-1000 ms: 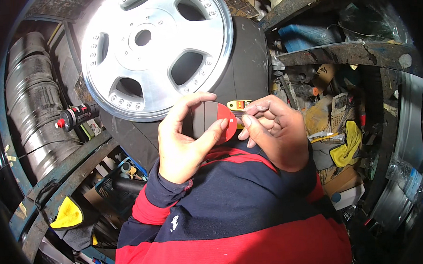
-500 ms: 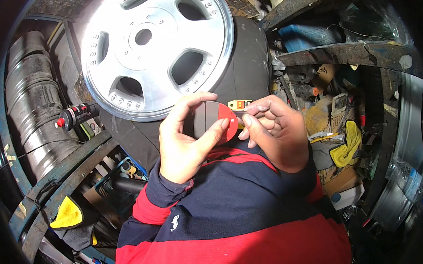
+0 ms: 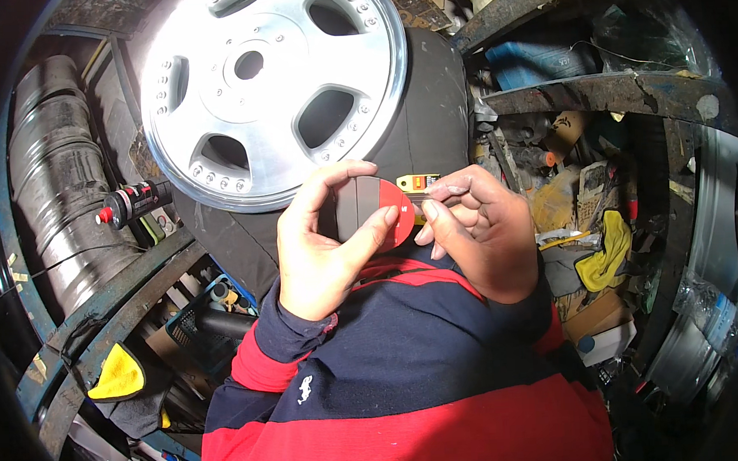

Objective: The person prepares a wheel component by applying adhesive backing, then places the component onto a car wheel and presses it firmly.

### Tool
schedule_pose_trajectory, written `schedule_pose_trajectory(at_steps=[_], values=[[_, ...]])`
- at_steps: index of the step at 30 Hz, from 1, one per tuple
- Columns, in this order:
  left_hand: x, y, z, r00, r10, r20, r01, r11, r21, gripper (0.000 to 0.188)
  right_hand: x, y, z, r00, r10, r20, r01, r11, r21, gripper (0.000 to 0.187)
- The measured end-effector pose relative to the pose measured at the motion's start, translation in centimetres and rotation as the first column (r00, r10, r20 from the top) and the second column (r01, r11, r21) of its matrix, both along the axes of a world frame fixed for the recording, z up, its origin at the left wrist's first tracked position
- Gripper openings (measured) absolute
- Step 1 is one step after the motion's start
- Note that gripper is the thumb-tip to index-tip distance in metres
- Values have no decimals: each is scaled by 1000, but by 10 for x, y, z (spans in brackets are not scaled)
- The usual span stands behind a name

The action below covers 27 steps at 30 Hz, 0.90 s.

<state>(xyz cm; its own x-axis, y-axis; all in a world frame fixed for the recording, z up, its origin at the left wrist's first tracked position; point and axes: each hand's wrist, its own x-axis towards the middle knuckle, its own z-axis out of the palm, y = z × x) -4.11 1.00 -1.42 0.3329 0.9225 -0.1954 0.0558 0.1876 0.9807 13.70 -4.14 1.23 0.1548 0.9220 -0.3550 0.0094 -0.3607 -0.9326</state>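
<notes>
Disc [image 3: 368, 202], grey and red, is pinched by the left hand [image 3: 324, 253] on the near side of the wheel [image 3: 273, 103], right hand [image 3: 491, 240] curled alongside, hold unclear.

- Alloy wheel [image 3: 253, 120] lies on the padded stand [image 3: 438, 104], ahead of the left hand [image 3: 320, 249].
- Round disc [image 3: 369, 199] sits in the left hand, left of the right hand [image 3: 493, 241].
- Bottle [image 3: 137, 203] is left of the alloy wheel.
- Crumpled cloth [image 3: 607, 253] lies right of the right hand.
</notes>
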Motion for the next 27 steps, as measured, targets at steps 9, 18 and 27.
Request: schedule_pose_trajectory(at_steps=[9,18,27], values=[[1,0,1,1000,15,-11,-14,999,38,39,0,0,0,999,13,30,-14,1000,20,11],[-1,0,1,999,-28,-15,28,999,41,41,-5,0,3,982,23,188,-38,996,77,14],[0,0,-2,997,-66,-25,68,995,77,40,-5,-4,1,641,9,767,-444,820,361,29]])
